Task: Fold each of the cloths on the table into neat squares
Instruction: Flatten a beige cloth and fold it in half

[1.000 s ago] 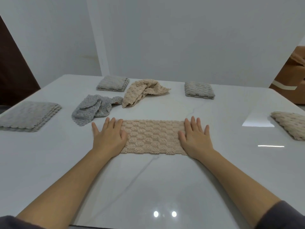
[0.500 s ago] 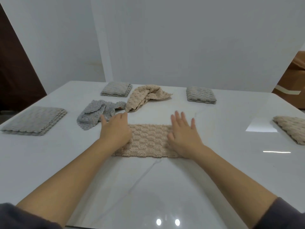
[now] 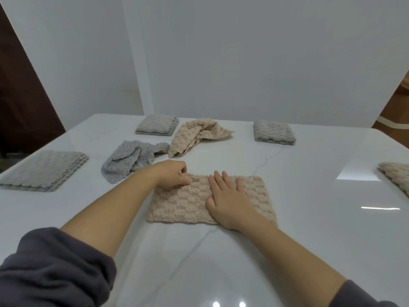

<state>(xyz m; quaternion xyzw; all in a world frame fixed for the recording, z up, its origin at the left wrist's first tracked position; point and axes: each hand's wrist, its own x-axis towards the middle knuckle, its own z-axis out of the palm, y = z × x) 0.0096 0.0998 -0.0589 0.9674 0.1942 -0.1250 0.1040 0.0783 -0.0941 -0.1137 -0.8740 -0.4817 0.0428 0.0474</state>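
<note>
A beige textured cloth [image 3: 183, 203], folded into a flat rectangle, lies on the white table [image 3: 309, 218] in front of me. My right hand [image 3: 228, 197] lies flat on its middle, fingers straight. My left hand [image 3: 171, 175] has its fingers curled at the cloth's far left corner and pinches that edge. Behind, a crumpled grey cloth [image 3: 129, 159] and a crumpled beige cloth [image 3: 197, 135] lie loose.
Folded grey cloths sit at the left edge [image 3: 42, 170], far middle [image 3: 157, 125] and far right [image 3: 274, 132]. A folded beige cloth [image 3: 396, 176] lies at the right edge. A white wall stands behind the table.
Both hands moved inward over the beige cloth. The left hand went from flat to curled, pinching the far left corner. The right hand slid to the cloth's middle.
</note>
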